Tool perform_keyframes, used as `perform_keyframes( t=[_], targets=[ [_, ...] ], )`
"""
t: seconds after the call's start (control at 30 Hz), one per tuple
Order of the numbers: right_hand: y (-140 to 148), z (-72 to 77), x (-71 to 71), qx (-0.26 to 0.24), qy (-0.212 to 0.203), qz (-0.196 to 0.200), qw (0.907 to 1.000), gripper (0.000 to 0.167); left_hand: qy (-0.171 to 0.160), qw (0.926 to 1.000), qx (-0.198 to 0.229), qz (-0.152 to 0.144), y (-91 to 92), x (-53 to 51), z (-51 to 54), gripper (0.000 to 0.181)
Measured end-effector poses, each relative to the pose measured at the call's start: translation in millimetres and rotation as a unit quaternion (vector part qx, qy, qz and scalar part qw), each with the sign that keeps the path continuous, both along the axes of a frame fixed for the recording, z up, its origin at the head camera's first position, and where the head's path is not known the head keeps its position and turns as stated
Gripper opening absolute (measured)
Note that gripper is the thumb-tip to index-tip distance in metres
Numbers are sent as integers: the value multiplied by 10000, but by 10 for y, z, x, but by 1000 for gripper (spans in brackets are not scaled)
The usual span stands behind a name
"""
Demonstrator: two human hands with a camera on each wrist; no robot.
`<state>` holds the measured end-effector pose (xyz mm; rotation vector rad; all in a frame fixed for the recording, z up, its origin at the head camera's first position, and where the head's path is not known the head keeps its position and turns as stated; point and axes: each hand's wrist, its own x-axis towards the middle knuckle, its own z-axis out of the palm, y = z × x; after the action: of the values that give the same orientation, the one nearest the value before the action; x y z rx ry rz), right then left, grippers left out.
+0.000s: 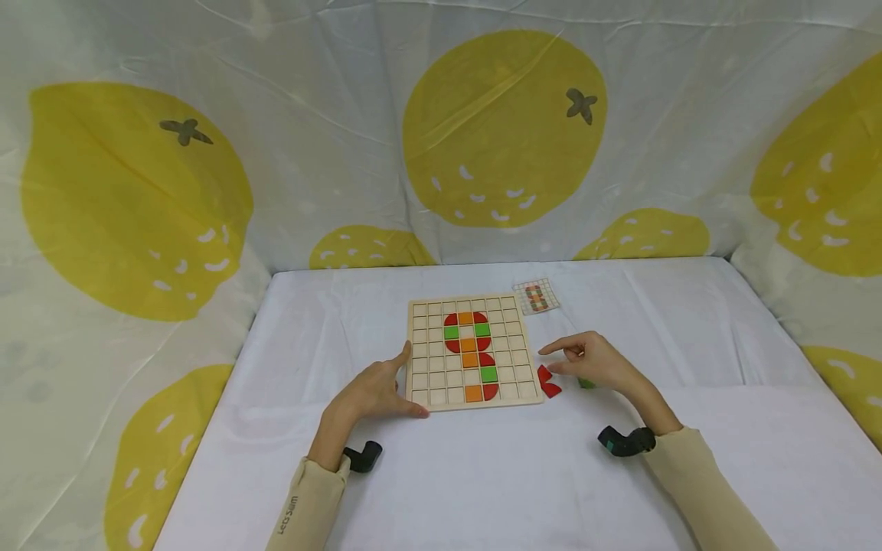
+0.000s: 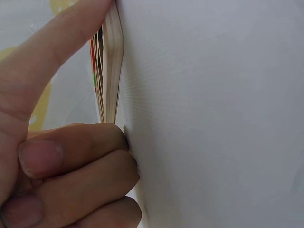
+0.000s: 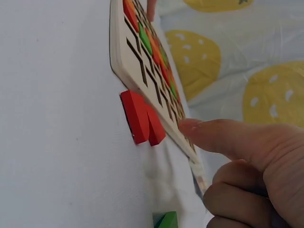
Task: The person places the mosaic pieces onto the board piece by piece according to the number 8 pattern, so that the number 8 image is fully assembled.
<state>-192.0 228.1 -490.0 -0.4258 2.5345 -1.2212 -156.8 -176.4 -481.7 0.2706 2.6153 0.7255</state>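
Note:
A square wooden grid board (image 1: 427, 367) lies on the table, with red, orange and green pieces set in some of its cells. At its near left corner my left hand (image 1: 375, 389) holds it, thumb on the near edge and a finger along the left side. The left wrist view shows the board's edge (image 2: 113, 61) between thumb and curled fingers. Right of the board hovers my right hand (image 1: 596, 361), index finger extended, other fingers bent, nothing visibly held. Loose red pieces (image 3: 135, 114) lie against the board's right edge below the thumb. A green piece (image 1: 586, 383) is partly hidden by that hand.
A small pattern card (image 1: 537, 297) with a printed grid lies at the board's far right corner. White cloth (image 1: 482, 490) covers the table. Behind and beside it hangs a curtain (image 1: 344, 153) with yellow fruit prints. Black bands (image 1: 627, 441) sit on both wrists.

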Motion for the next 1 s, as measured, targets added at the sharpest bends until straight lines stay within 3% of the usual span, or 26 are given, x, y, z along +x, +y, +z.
perform_keyframes(
  t=[0.17,0.27,0.53,0.67,1.0],
  targets=[
    [43,-50,-13,-103,-260,633,9976,29,-17,10000,43,9,-1,-5,-11,134],
    [53,-69,-11,-216,-265,762,9965,29,-18,10000,65,1,-3,-3,-12,133],
    [52,-99,-19,172,242,20,9996,26,-42,10000,69,12,0,0,-5,133],
    [54,-107,-35,220,137,-217,9994,26,-27,10000,34,8,1,-2,-4,133],
    [60,-135,-45,156,148,-338,9992,22,-65,10000,41,54,3,5,-1,134]
  ],
)
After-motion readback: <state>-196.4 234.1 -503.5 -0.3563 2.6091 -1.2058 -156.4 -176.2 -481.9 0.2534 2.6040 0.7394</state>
